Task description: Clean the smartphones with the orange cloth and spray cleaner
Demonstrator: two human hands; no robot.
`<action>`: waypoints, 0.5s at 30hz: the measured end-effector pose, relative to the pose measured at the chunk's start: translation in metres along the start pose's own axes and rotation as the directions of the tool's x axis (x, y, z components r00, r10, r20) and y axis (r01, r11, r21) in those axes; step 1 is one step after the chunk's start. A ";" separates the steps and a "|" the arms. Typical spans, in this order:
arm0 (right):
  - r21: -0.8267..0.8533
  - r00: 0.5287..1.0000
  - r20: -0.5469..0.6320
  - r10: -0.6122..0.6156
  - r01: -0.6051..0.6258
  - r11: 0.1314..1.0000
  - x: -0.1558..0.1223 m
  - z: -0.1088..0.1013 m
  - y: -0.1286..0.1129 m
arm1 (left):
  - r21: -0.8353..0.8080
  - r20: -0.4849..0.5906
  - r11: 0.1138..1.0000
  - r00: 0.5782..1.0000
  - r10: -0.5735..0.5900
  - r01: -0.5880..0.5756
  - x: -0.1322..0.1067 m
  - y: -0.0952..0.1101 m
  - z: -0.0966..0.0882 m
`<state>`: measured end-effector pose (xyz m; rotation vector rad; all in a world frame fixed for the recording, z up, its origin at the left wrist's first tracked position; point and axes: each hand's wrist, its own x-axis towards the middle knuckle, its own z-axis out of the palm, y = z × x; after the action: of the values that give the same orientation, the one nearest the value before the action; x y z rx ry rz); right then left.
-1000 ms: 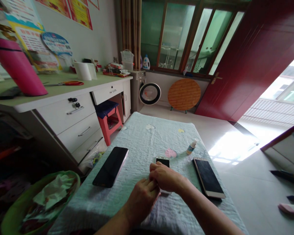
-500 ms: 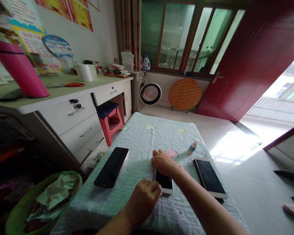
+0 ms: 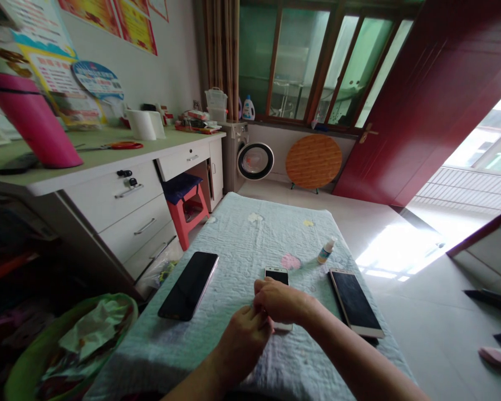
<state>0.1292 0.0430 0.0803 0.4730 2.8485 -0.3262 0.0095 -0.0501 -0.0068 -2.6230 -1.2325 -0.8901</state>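
A small white-framed phone (image 3: 276,274) lies screen up in the middle of the pale blue quilted cloth (image 3: 242,234). My right hand (image 3: 281,301) rests on its near half with fingers curled down and pressed together; what is under them is hidden. My left hand (image 3: 244,340) is closed just below, at the phone's near left corner, knuckles touching the right hand's fingers. A large black phone (image 3: 188,284) lies to the left, a gold-edged phone (image 3: 354,302) to the right. A small spray bottle (image 3: 325,250) stands beyond the gold one.
A white desk with drawers (image 3: 121,195) runs along the left, with a pink cylinder (image 3: 33,120) on top and a red stool (image 3: 186,203) under it. A green basin (image 3: 67,345) of rags sits at lower left. A tiled floor (image 3: 401,245) and a dark red door (image 3: 438,94) are at the right.
Half a second ago my right hand was at the small phone's far end; it has slid back toward me onto the near half. My left hand stayed put.
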 end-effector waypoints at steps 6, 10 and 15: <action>0.076 0.961 -0.114 0.252 -0.245 0.967 0.009 -0.002 0.025 | 0.056 0.039 0.998 0.999 -0.023 0.021 0.003 0.001 -0.007; 0.099 0.932 -0.155 0.328 -0.315 0.944 0.019 -0.001 0.047 | 0.007 0.079 1.000 0.997 -0.005 0.005 0.005 0.001 -0.010; 0.157 0.884 -0.198 0.424 -0.399 0.904 0.020 0.004 0.063 | -0.028 0.120 0.999 0.992 -0.036 0.039 0.003 0.002 -0.007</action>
<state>0.1332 0.1061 0.0603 1.1887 2.8466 -0.3696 0.0087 -0.0515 0.0010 -2.7214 -1.3098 -0.7737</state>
